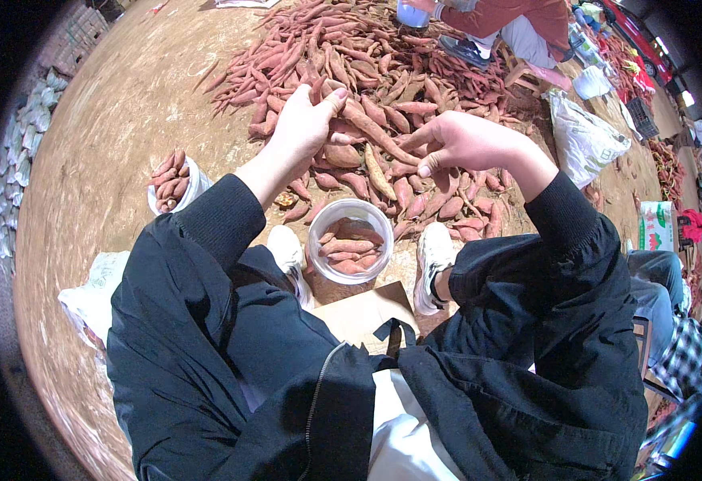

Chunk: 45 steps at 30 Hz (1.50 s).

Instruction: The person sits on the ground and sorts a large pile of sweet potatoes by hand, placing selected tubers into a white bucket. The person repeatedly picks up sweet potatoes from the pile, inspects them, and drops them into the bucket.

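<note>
A long, slender sweet potato point(378, 130) slants between my two hands above a heap of sweet potatoes point(345, 57). My left hand point(302, 123) grips its upper end, thumb on top; another sweet potato point(317, 90) shows by those fingers, and I cannot tell whether it is held too. At the lower tip, my right hand point(468, 144) pinches with thumb and fingers. Below them, between my white shoes, a clear plastic bucket point(351, 278) holds several sweet potatoes point(348, 246). A pale yellowish sweet potato point(378, 174) lies on the heap under my hands.
To the left stands a white bucket point(197, 180) filled with sweet potatoes. White sacks lie at left point(95, 288) and right point(585, 138). Across the heap, a person point(507, 24) sits on a low stool point(525, 77) by a bucket point(412, 15). Another person's leg point(654, 288) is at right.
</note>
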Each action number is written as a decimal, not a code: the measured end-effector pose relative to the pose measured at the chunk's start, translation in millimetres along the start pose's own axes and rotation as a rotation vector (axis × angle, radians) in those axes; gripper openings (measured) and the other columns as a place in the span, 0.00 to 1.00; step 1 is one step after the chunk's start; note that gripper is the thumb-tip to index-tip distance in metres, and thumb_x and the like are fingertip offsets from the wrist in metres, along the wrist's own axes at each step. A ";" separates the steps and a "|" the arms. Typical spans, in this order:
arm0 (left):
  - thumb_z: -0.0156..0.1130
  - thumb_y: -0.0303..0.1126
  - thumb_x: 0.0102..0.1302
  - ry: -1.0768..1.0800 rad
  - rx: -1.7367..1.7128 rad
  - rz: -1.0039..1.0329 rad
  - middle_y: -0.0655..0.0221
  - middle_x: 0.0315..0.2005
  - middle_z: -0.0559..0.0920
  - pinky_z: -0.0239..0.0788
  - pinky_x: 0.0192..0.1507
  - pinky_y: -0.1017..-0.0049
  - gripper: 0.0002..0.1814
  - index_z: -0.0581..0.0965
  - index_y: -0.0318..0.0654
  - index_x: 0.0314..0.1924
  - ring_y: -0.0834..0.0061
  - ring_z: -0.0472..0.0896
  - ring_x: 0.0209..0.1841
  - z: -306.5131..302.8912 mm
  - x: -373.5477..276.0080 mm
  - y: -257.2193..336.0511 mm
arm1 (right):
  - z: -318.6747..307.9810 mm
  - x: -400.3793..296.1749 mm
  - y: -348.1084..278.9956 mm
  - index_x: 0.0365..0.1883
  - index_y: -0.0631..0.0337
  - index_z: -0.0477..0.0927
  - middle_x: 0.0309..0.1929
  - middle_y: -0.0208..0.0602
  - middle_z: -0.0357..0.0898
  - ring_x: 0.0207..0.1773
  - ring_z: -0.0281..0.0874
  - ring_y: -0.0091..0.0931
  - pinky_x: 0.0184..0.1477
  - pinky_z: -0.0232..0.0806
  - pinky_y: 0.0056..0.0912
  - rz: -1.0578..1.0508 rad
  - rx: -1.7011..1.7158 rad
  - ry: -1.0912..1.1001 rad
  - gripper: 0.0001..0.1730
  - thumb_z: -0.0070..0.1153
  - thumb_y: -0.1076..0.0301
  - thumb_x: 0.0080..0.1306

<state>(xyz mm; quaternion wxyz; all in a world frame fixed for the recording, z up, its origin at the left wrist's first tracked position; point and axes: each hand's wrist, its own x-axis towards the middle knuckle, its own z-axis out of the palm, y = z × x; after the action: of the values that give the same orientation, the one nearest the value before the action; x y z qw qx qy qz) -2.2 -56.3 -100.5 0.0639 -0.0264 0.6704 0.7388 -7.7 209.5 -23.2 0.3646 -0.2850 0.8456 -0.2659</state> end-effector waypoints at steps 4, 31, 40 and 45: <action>0.57 0.40 0.85 0.143 0.072 -0.006 0.66 0.52 0.86 0.86 0.36 0.77 0.17 0.75 0.38 0.63 0.77 0.88 0.45 -4.3 3.0 -2.7 | -4.2 3.3 14.2 0.71 0.64 0.81 0.30 0.37 0.90 0.31 0.90 0.23 0.38 0.78 0.29 0.042 -0.109 0.020 0.33 0.71 0.72 0.66; 0.49 0.08 0.61 -0.611 0.469 -0.711 0.60 0.60 0.86 0.82 0.43 0.68 0.31 0.71 0.16 0.66 0.67 0.87 0.54 2.7 -39.8 -166.7 | 0.5 -0.2 19.8 0.66 0.64 0.82 0.68 0.51 0.83 0.62 0.88 0.40 0.65 0.77 0.41 -0.170 -0.301 0.238 0.24 0.65 0.64 0.75; 0.67 0.47 0.69 -0.952 1.407 -0.516 0.45 0.55 0.88 0.76 0.64 0.56 0.31 0.81 0.32 0.65 0.49 0.85 0.62 5.4 -20.9 -160.8 | -0.2 10.7 38.6 0.70 0.64 0.80 0.59 0.48 0.89 0.61 0.88 0.36 0.65 0.77 0.40 -0.118 -0.217 0.155 0.29 0.65 0.57 0.77; 0.69 0.46 0.72 -0.916 1.498 -0.102 0.45 0.52 0.87 0.78 0.60 0.54 0.29 0.79 0.36 0.65 0.47 0.86 0.56 12.0 -36.4 -22.5 | 10.5 47.3 69.4 0.68 0.62 0.82 0.52 0.51 0.90 0.54 0.90 0.35 0.58 0.78 0.38 -0.036 -0.286 0.104 0.27 0.66 0.59 0.74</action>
<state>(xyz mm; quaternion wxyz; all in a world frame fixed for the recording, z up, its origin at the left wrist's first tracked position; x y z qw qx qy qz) 37.4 -44.5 -117.0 0.3600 0.2915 0.8854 0.0390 -46.6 223.3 -97.1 0.2710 -0.3350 0.8874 -0.1639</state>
